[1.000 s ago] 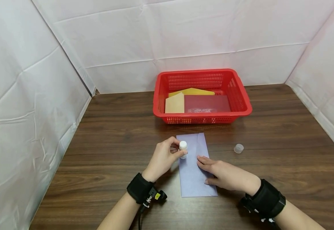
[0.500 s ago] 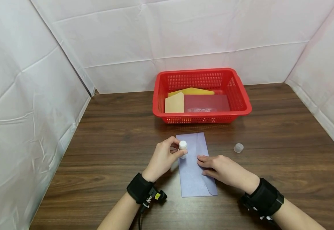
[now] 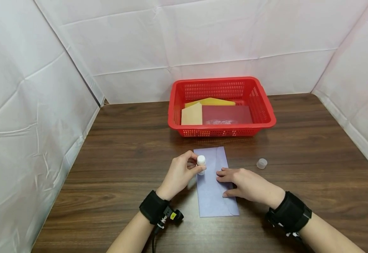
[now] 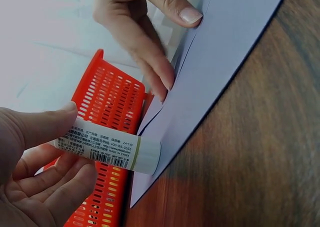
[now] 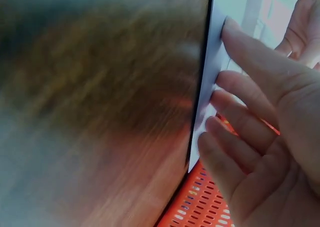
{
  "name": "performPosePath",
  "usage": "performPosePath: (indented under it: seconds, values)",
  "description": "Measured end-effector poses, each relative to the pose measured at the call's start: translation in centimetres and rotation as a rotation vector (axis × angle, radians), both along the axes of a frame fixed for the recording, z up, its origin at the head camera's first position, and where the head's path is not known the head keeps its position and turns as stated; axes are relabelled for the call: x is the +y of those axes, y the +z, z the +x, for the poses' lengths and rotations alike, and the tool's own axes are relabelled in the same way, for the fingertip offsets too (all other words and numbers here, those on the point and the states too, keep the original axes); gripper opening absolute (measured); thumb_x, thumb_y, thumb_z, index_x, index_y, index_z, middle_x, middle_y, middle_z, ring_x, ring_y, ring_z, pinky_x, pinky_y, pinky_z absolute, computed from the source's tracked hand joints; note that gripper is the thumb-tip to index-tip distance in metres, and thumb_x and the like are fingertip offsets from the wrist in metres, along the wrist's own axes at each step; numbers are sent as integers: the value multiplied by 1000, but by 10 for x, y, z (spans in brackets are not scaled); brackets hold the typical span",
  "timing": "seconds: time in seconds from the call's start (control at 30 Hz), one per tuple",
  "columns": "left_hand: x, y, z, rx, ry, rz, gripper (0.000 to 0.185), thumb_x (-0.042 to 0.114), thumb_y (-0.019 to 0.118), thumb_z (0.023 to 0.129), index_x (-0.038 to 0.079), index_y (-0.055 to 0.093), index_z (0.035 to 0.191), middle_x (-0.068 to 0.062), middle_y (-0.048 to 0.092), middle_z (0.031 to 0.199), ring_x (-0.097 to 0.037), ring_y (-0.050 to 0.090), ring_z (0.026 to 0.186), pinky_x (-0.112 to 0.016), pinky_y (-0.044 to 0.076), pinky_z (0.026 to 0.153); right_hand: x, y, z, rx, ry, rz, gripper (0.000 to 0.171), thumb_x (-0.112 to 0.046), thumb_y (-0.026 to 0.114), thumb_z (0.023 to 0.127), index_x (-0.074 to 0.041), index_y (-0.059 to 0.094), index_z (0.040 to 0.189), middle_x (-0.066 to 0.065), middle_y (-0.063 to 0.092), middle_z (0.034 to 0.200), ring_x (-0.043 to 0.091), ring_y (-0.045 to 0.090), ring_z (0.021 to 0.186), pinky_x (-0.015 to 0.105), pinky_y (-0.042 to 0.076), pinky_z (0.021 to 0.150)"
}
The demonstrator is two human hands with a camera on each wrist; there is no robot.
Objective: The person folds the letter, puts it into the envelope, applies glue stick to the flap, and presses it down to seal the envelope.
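Observation:
A pale lilac envelope (image 3: pixel 213 189) lies lengthwise on the brown table, also seen in the left wrist view (image 4: pixel 220 72) and as a pale edge in the right wrist view (image 5: pixel 212 77). My left hand (image 3: pixel 180 174) grips a white glue stick (image 3: pixel 201 162) upright at the envelope's left edge; its labelled tube (image 4: pixel 110 148) shows between thumb and fingers. My right hand (image 3: pixel 244 182) lies flat on the envelope's right side, with straight fingers (image 5: pixel 240 137) pressing the flap down.
A red plastic basket (image 3: pixel 266 105) stands behind the envelope and holds yellow, tan and dark red envelopes. A small clear glue cap (image 3: pixel 261 163) sits on the table right of the envelope. White sheets wall in the table on three sides.
My right hand has slid along the envelope toward the basket, pressing the flap. The left hand and glue stick have stayed put.

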State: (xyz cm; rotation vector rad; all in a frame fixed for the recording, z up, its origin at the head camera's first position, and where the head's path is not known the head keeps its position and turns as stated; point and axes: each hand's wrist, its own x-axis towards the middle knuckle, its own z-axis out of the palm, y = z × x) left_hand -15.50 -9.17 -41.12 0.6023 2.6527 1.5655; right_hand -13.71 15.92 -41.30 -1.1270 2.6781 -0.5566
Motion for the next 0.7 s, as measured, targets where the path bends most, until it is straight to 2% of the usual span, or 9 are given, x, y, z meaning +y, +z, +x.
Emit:
performPosePath:
  seconds: [0.17, 0.37, 0.5, 0.7]
  values:
    - [0, 0, -1, 1, -7, -3, 20, 16, 78, 90, 7, 66, 103, -5, 70, 103, -17, 67, 99, -27, 57, 83, 1, 0, -7, -54, -25, 4, 62, -30, 85, 83, 0, 64, 133, 15, 58, 141, 32, 55, 130, 48, 48, 101]
    - [0, -1, -2, 7, -17, -6, 21, 17, 78, 90, 7, 66, 103, -5, 70, 102, -17, 68, 98, -26, 57, 82, 1, -1, -19, -130, -93, 65, 90, -44, 86, 78, 3, 50, 145, 16, 44, 153, 34, 45, 138, 50, 41, 108]
    - [0, -1, -3, 11, -24, -5, 21, 17, 78, 90, 7, 66, 104, -5, 70, 102, -18, 68, 98, -25, 57, 81, -1, -1, -27, -164, -123, 90, 104, -52, 88, 73, 3, 42, 150, 18, 39, 156, 35, 43, 139, 51, 40, 109]
    - [-1, -2, -4, 5, -18, -6, 21, 17, 79, 90, 7, 66, 103, -5, 70, 102, -17, 68, 97, -24, 56, 80, -3, 0, -37, -209, -131, 91, 118, -55, 90, 67, 3, 34, 153, 20, 31, 159, 36, 40, 140, 53, 39, 110]
